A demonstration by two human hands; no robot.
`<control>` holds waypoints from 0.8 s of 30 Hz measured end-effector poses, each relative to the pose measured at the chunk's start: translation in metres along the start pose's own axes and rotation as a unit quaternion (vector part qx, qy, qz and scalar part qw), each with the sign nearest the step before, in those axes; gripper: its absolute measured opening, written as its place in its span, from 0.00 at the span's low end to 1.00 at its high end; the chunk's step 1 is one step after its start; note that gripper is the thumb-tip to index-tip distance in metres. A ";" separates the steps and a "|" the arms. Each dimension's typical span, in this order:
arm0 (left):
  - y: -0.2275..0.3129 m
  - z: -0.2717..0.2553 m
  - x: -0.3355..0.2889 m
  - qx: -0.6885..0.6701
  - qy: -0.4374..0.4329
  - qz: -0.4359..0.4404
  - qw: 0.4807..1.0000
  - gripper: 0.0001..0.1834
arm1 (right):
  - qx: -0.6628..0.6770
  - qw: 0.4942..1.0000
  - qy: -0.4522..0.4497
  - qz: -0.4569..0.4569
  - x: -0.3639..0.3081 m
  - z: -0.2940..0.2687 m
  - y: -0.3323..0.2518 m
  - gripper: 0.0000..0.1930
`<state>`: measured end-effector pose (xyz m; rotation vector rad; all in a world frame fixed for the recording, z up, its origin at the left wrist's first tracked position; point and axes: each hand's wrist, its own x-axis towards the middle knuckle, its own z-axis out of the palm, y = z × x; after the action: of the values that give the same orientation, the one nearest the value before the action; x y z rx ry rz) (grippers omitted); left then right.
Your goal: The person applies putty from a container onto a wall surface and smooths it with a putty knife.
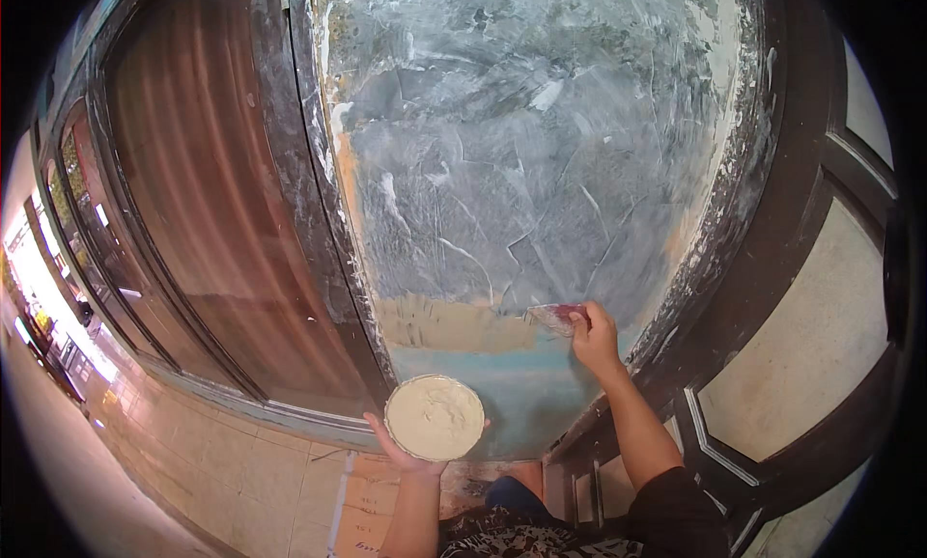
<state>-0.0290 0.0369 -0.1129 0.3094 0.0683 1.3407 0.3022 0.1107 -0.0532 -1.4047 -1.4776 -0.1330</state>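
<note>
My left hand (397,449) cups a round tub of cream-coloured putty (435,418) from below, its fingers wrapped about the side. The putty's surface is lumpy and stirred. My right hand (596,340) grips a putty knife (557,318) with a reddish part near the fingers and a pale smeared blade. That blade lies at the wall panel (521,201), which is coated in streaky grey and white filler. Just left of the blade runs a beige putty band (454,326). Below the band, bare blue-green paint (541,384) shows.
A dark wooden frame (314,172) with chipped paint borders the panel on the left, beside a window with a reddish-brown curtain (193,153). To the right stands a dark door with pale panels (792,346). Orange-brown cardboard (365,505) lies on the tiled floor (241,461).
</note>
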 end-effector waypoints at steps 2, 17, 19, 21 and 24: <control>0.000 0.003 0.000 0.001 0.002 0.000 1.000 0.55 | -0.051 0.997 -0.040 -0.037 -0.009 0.001 0.005 0.04; 0.000 0.006 -0.010 -0.015 0.031 0.007 0.999 0.59 | -0.047 0.997 -0.050 -0.033 -0.012 -0.008 0.004 0.08; -0.001 0.002 -0.008 0.016 -0.023 0.006 1.000 0.55 | 0.040 0.989 -0.131 0.055 -0.016 -0.012 -0.004 0.09; -0.003 0.003 -0.008 0.020 -0.004 0.014 1.000 0.56 | 0.166 0.964 -0.196 0.068 -0.017 -0.020 -0.044 0.10; -0.008 0.007 -0.009 0.011 0.016 0.004 1.000 0.57 | 0.267 0.896 -0.345 0.089 -0.010 -0.024 -0.069 0.14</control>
<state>-0.0218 0.0256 -0.1098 0.3063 0.1089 1.3542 0.2601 0.0669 -0.0119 -1.1546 -1.7456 0.9122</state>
